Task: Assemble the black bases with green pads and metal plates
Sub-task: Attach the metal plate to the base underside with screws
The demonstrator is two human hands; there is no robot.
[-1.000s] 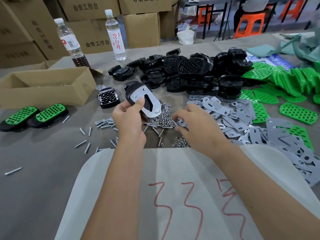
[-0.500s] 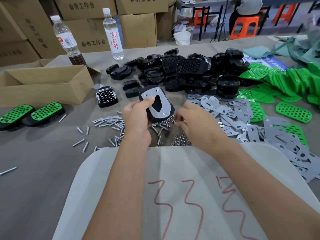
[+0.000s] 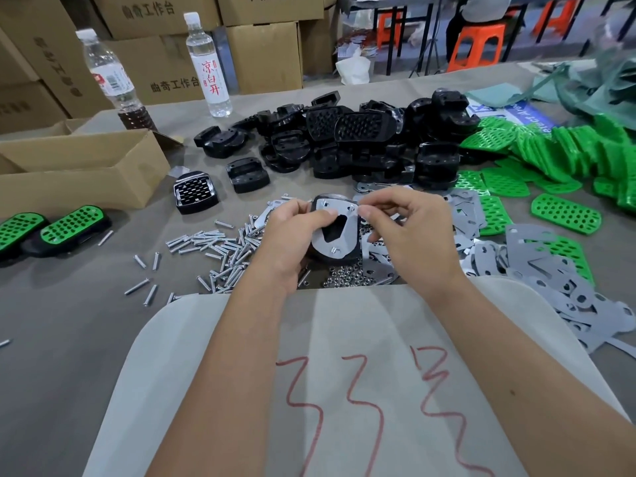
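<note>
My left hand (image 3: 292, 235) grips a black base (image 3: 339, 258) with a metal plate (image 3: 339, 225) laid on its upturned side, my thumb pressing on the plate. My right hand (image 3: 409, 228) hovers at the plate's upper right corner, thumb and forefinger pinched together on something too small to make out. Below the hands lie loose screws (image 3: 220, 246) and a heap of small nuts (image 3: 347, 278). A pile of black bases (image 3: 344, 142) sits behind, green pads (image 3: 564, 213) lie to the right, and loose metal plates (image 3: 537, 270) spread at right.
Two finished green-topped pieces (image 3: 51, 232) lie at far left beside an open cardboard box (image 3: 82, 170). A single black grille part (image 3: 196, 192) and one lone base (image 3: 247, 175) sit near it. Two water bottles (image 3: 210, 63) stand at the back. A white cloth (image 3: 344, 373) covers my lap.
My left hand has turned the base and plate more upright and drawn it toward the centre. My right hand has risen from the nut heap to the plate's top corner.
</note>
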